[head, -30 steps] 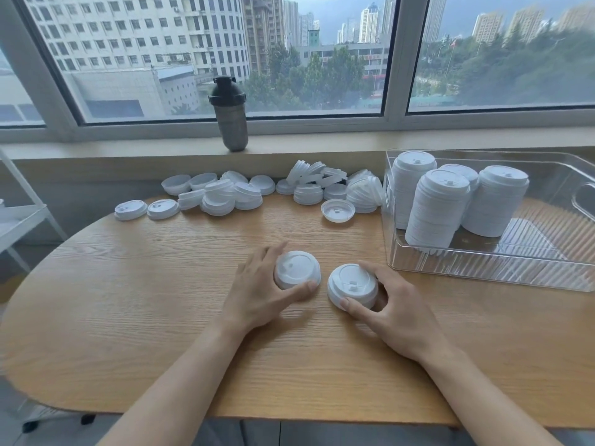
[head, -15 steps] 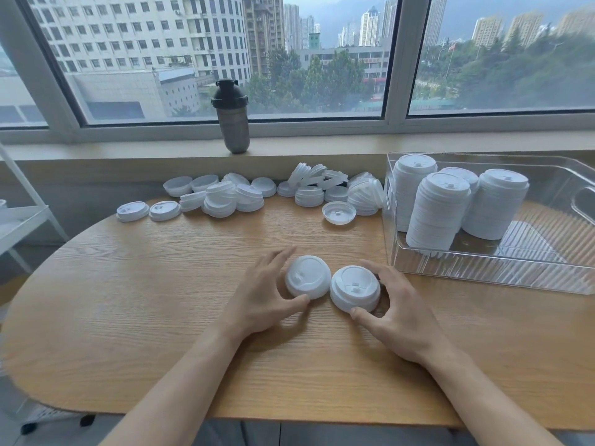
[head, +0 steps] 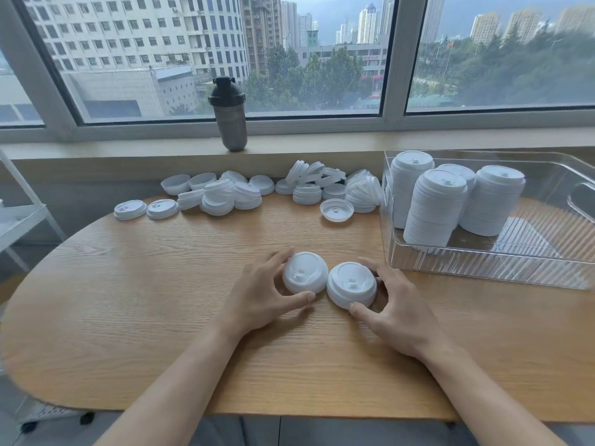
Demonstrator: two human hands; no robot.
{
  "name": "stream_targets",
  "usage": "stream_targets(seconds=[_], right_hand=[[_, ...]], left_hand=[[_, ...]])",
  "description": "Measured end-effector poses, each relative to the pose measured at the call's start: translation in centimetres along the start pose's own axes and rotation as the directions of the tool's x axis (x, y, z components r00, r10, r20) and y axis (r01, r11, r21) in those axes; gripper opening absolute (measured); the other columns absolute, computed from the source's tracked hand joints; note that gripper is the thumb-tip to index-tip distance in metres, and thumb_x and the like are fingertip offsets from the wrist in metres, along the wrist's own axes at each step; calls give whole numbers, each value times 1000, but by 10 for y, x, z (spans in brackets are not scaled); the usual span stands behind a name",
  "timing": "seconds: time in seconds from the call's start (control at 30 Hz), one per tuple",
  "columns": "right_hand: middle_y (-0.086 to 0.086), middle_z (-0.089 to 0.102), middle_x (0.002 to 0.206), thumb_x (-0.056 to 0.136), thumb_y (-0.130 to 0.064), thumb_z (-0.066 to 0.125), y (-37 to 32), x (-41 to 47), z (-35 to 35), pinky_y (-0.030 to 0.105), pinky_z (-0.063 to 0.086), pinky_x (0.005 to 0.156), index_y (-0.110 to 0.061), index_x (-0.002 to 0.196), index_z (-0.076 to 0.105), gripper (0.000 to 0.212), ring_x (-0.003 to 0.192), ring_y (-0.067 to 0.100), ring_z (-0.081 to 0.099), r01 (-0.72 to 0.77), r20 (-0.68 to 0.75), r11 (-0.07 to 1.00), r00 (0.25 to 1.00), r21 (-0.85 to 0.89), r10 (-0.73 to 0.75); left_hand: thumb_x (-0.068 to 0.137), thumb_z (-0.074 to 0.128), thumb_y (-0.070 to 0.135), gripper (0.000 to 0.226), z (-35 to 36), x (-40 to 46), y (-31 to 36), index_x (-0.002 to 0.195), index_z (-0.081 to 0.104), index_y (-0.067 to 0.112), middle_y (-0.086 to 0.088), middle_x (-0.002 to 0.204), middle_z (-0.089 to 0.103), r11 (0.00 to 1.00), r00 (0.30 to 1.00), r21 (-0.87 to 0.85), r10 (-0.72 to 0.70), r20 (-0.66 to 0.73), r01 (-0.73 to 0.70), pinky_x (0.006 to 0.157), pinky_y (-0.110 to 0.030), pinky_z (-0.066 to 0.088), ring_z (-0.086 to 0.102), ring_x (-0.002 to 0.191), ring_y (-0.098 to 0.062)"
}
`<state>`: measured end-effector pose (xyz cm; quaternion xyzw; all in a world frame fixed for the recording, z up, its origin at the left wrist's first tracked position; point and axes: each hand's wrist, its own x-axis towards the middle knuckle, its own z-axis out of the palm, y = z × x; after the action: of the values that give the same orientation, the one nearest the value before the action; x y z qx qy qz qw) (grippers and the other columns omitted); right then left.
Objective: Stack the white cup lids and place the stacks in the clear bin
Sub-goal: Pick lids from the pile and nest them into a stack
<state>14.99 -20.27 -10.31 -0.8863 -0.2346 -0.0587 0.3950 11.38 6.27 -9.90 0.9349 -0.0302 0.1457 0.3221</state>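
A person's left hand (head: pixel 257 300) and right hand (head: pixel 396 304) each grip a short stack of white cup lids, the left stack (head: pixel 305 276) and right stack (head: pixel 351 283) touching on a wooden table (head: pixel 161 300). More loose lids (head: pixel 225 193) lie scattered along the table's far edge. At right, a clear bin (head: pixel 483 265) holds four tall lid stacks (head: pixel 434 207), and a dark shaker bottle (head: pixel 229 114) stands on the windowsill.

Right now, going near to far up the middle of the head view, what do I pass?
Left hand and right hand → two white lid stacks they hold → upturned single white lid → loose white lid pile → dark shaker bottle on the windowsill.
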Motion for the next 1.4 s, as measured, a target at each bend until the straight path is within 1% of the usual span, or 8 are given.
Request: stream_targets(seconds=[0.1, 0.43, 0.53, 0.67, 0.8, 0.93, 1.2, 1.4], right_hand=[[-29, 50, 124, 75, -38, 82, 0, 0, 0, 23, 39, 105, -38, 142, 49, 74, 120, -2, 46, 2, -1, 1000, 1000, 10, -2], [-26, 55, 131, 74, -44, 80, -2, -1, -2, 13, 37, 101, -38, 141, 49, 74, 120, -5, 50, 14, 36, 999, 999, 42, -16], [-24, 56, 131, 74, -53, 70, -3, -1, -4, 6, 36, 96, -37, 143, 48, 74, 119, -9, 52, -16, 47, 993, 999, 118, 11], [-17, 60, 127, 79, -64, 47, -5, -1, -6, 13, 42, 97, -39, 143, 47, 69, 117, -8, 54, -60, 8, 959, 998, 277, 60], [-18, 62, 127, 93, -50, 44, -7, -1, -6, 7, 39, 94, -39, 143, 49, 52, 118, -4, 55, -58, -9, 949, 998, 309, 64], [-21, 61, 127, 99, -45, 44, -5, 0, -5, 21, 42, 101, -40, 138, 55, 41, 120, -3, 54, -55, 14, 974, 998, 221, 53], [-23, 58, 116, 99, -41, 49, -4, 2, -5, 2, 32, 87, -32, 141, 56, 43, 109, -11, 50, -51, 23, 991, 999, 127, 49], [-24, 49, 136, 105, -24, 50, 0, 4, -1, -3, 20, 100, -28, 146, 52, 42, 132, -8, 38, -57, 33, 995, 998, 83, 54]], left_hand=[[69, 74, 58, 96, -1, 0, -1, 155, 43, 27, 15, 149, 52, 999, 1000, -33, 4, 22, -3, 121, -37, 33, 44, 140, -2], [75, 90, 44, 66, -4, 1, 2, 133, 63, 26, 19, 125, 62, 991, 987, -131, -24, -157, 3, 94, 0, 33, 52, 118, 11], [74, 88, 47, 66, -2, 1, 15, 132, 63, 29, 22, 126, 61, 990, 985, -134, 17, -175, -41, 100, -8, 36, 52, 121, 8], [72, 79, 65, 71, 9, 5, 38, 132, 63, 33, 24, 126, 61, 989, 987, -90, 109, -122, -120, 106, -30, 42, 55, 123, -1], [71, 68, 78, 79, 23, 10, 51, 137, 60, 34, 24, 132, 57, 988, 987, 27, 155, -48, -154, 112, -29, 34, 48, 125, 1], [73, 64, 81, 81, 29, 9, 50, 138, 59, 33, 22, 133, 57, 983, 986, 83, 166, -3, -165, 112, -30, 34, 43, 128, 0], [72, 67, 80, 76, 32, 7, 44, 135, 60, 37, 29, 126, 58, 979, 984, 104, 176, 14, -177, 110, -32, 37, 38, 127, 2], [69, 71, 81, 75, 34, 8, 44, 129, 60, 38, 30, 122, 57, 978, 985, 113, 175, 3, -174, 108, -28, 35, 38, 125, 1]])
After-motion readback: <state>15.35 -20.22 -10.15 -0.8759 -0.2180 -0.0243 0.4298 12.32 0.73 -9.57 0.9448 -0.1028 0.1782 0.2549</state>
